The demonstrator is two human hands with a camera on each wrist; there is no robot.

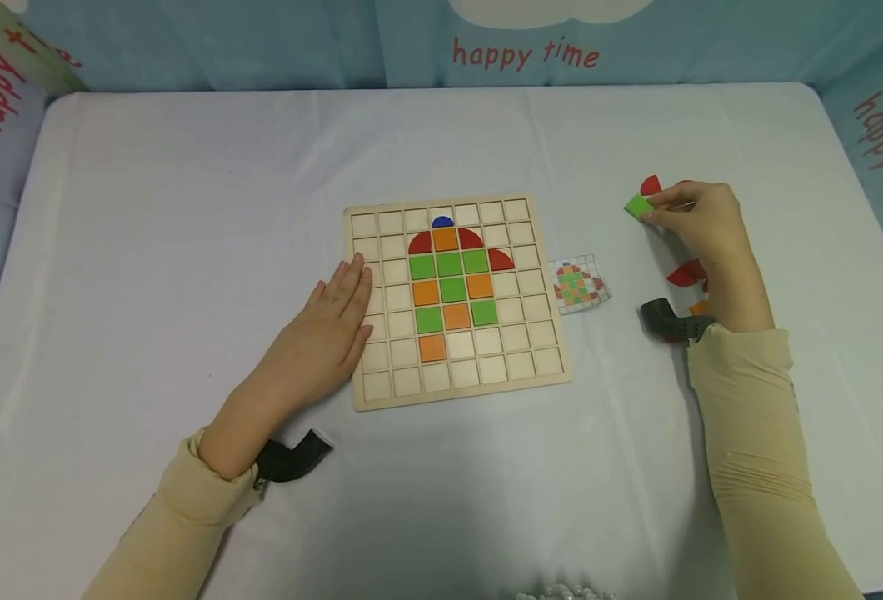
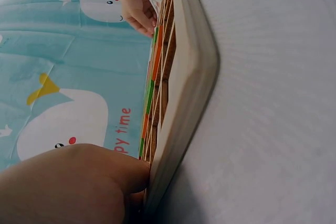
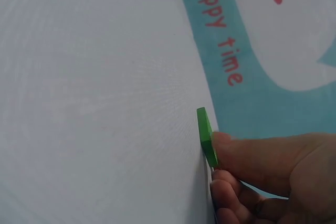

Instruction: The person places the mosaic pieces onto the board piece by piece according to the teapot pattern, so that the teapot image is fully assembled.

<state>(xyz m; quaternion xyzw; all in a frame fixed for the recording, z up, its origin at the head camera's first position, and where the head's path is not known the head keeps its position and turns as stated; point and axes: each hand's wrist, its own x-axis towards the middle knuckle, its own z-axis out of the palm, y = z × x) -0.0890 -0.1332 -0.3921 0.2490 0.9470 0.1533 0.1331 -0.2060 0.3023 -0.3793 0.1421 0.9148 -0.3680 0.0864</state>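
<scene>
A wooden grid board lies on the white table, with green and orange square tiles, red quarter-round tiles and one blue half-round tile in its cells. My left hand rests along the board's left edge, fingers straight; in the left wrist view the thumb touches the rim. Right of the board, my right hand pinches a green square tile between thumb and fingers. The right wrist view shows this green tile tilted on edge, thumb against its face.
A small pattern card lies against the board's right side. Loose red tiles and an orange tile lie around the right forearm, partly hidden. Black wrist mounts stick out from both sleeves. A printed blue curtain borders the table.
</scene>
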